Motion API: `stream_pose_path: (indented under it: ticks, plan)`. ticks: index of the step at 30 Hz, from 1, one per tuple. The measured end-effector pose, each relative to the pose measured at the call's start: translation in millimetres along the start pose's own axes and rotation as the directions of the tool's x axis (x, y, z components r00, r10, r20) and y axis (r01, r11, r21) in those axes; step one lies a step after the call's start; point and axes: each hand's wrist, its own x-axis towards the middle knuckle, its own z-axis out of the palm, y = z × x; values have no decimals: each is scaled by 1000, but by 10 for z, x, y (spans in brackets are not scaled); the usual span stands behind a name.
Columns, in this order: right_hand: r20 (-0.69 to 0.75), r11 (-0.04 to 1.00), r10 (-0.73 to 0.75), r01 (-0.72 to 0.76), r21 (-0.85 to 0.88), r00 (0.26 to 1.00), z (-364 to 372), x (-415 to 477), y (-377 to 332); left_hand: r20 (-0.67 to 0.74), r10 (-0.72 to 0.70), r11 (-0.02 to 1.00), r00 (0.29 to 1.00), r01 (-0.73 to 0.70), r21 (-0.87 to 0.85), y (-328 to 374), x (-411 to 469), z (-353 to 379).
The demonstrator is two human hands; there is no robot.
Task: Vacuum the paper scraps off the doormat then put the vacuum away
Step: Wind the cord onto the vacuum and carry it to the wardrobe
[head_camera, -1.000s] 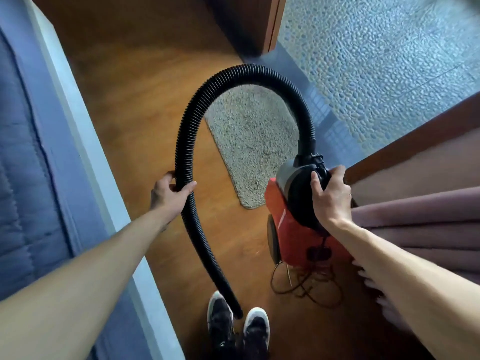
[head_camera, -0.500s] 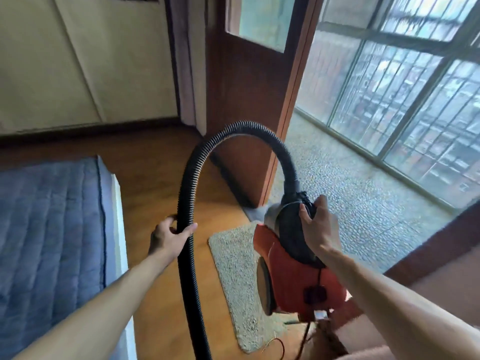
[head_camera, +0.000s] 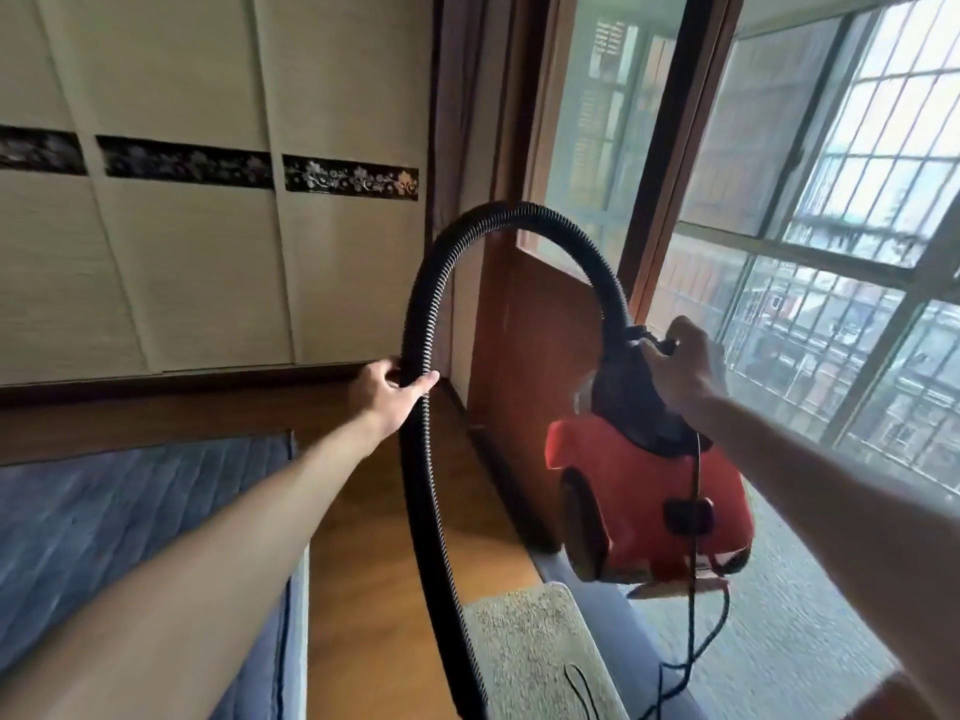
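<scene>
The right hand (head_camera: 675, 368) grips the red vacuum (head_camera: 644, 506) by its top (lifted above the doormat (head_camera: 524, 646)); the left hand (head_camera: 387, 389) fingers curl around the black hose (head_camera: 423, 459).

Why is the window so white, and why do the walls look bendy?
In the head view, daylight through the window washes the panes out; the wide-angle lens tilts and curves the wall panels; the red vacuum and the right hand gripping it look smeared, likely motion blur.
</scene>
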Motion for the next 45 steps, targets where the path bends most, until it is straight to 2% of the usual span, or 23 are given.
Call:
stream_pose_path:
  ticks: [4, 10, 16, 23, 37, 45]
  plan:
    - [-44, 1000, -11, 12, 27, 999, -98, 252, -389, -42, 85, 996, 996, -84, 30, 399, 176, -316]
    - [-53, 989, 63, -56, 134, 997, 54, 534, -759, -66, 87, 993, 994, -82, 87, 694, 466, -590]
    - [-2, 981, 73, -71, 181, 997, 433, 718, -1037, -144, 117, 979, 983, -90, 181, 786, 882, -754]
    - [88, 974, 82, -99, 202, 993, 1117, 1242, -1255, -139, 89, 970, 986, -54, 237, 893, 1765, -753]
    - [195, 948, -36, -28, 318, 980, 2639, 2289, -1693, -304, 24, 978, 952, 41, 205, 483, 3238, -670]
    - [206, 942, -40, -31, 334, 978, 3482, 2779, -1932, -314, 13, 977, 949, 55, 206, 144, 4176, -537]
